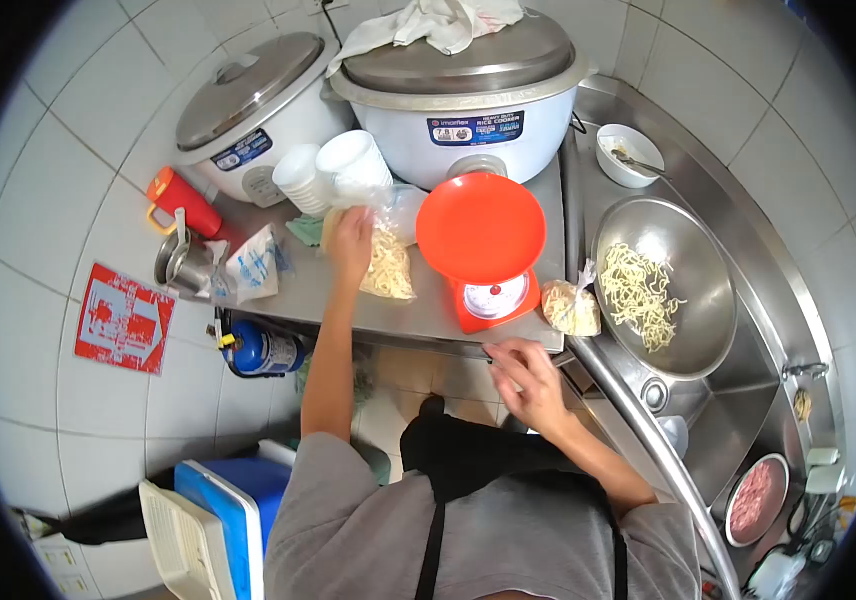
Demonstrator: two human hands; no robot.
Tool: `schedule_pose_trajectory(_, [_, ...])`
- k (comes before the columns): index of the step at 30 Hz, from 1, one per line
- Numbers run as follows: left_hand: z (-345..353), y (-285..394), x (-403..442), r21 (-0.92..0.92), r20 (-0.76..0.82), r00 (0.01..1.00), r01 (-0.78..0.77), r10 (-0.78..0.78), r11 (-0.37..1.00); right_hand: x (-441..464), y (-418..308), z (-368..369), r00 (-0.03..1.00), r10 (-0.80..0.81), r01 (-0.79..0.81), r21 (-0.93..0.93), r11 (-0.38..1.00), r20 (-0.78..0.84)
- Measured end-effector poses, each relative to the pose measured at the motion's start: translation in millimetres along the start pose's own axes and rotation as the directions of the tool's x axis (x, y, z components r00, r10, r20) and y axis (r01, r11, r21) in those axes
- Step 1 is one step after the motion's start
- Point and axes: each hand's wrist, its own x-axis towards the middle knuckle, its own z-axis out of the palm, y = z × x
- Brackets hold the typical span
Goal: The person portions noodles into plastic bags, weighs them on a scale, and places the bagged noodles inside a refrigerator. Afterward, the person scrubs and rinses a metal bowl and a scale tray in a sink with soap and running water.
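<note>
My left hand [351,240] is at the top of a clear plastic bag of pale cut noodles [388,268], its fingers closed on the plastic. The bag lies on the steel table, left of a red kitchen scale [496,298] with a round red pan [481,228]. My right hand [528,385] is by the table's front edge, below the scale, fingers loosely bent and apart, holding nothing that I can see. A knotted bag of similar pale food [570,307] sits right of the scale.
Two rice cookers [448,140] stand behind stacked white cups [353,160]. On the left are a red tumbler [183,203] and a metal pitcher [188,265]. To the right, a steel bowl [713,300] of noodles, a white bowl [628,158] and a bowl of pink meat [758,500] are at the sink.
</note>
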Motion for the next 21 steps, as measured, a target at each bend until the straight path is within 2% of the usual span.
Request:
schedule_pose_trajectory(2, [-31.9,4.2,-13.4,-0.113,-0.031,0.999,-0.036,0.033,0.993,25.8,-21.3,22.2,0.995,0.095,-0.095,0.087,0.992,0.007])
schedule_pose_trajectory(3, [-47.3,7.9,-18.4,-0.154,0.006,0.999,-0.033,0.035,0.987,41.2,-33.1,34.8,0.989,0.146,-0.146,0.135,0.980,0.012])
schedule_pose_trajectory(5, [-73.3,9.9,-28.5,-0.232,0.080,0.996,-0.013,0.033,0.973,80.5,-57.7,56.7,0.997,0.078,-0.076,0.146,0.986,-0.007])
schedule_pose_trajectory(7, [-84.4,-7.4,-35.5,-0.335,0.172,0.984,0.011,0.049,0.942,126.7,-67.4,81.4,0.995,0.000,-0.014,-0.148,0.989,-0.095])
schedule_pose_trajectory(9, [-91.9,-27.2,-44.2,-0.449,0.256,0.967,0.111,0.009,0.886,157.9,-51.4,117.8,0.989,-0.041,0.002,-0.270,0.963,-0.139])
schedule_pose_trajectory(11, [-97.1,-46.8,-49.2,-0.552,0.350,0.933,0.274,-0.080,0.788,173.4,-35.2,143.2,1.000,0.009,-0.016,-0.243,0.970,-0.028])
schedule_pose_trajectory(13, [-113.4,-46.2,-44.2,-0.524,0.341,0.936,0.266,-0.087,0.810,177.9,-32.4,154.8,0.959,0.129,-0.116,-0.064,0.991,0.252])
schedule_pose_trajectory(14, [-118.5,-44.6,-41.4,-0.513,0.335,0.938,0.262,-0.090,0.817,179.5,-37.3,154.8,0.978,0.107,-0.109,0.002,0.994,0.179])
schedule_pose_trajectory(16, [-118.5,-48.6,-33.1,-0.579,0.248,0.969,0.137,0.014,0.804,192.7,-64.7,145.3,0.998,0.069,-0.070,0.131,0.989,0.016])
schedule_pose_trajectory(17, [-117.2,-50.9,-27.5,-0.605,0.196,0.978,0.069,0.065,0.793,190.9,-55.8,156.7,0.990,0.093,-0.101,0.081,0.992,0.102])
schedule_pose_trajectory(18, [-108.3,-58.6,-24.7,-0.598,0.246,0.963,0.059,0.113,0.799,186.3,-37.1,173.2,0.975,0.118,-0.126,0.030,0.992,0.188])
schedule_pose_trajectory(19, [-104.3,-63.6,-28.7,-0.613,0.213,0.966,0.019,0.143,0.790,189.3,-37.0,176.6,0.952,0.144,-0.145,-0.017,0.989,0.271])
schedule_pose_trajectory(20, [-101.2,-66.6,-29.6,-0.622,0.177,0.967,-0.033,0.182,0.782,190.1,-35.4,170.9,0.857,0.245,-0.312,0.077,0.947,0.453])
schedule_pose_trajectory(21, [-98.2,-69.9,-27.5,-0.632,0.132,0.966,-0.089,0.220,0.770,194.2,-38.0,168.0,0.886,0.247,-0.296,0.069,0.953,0.392])
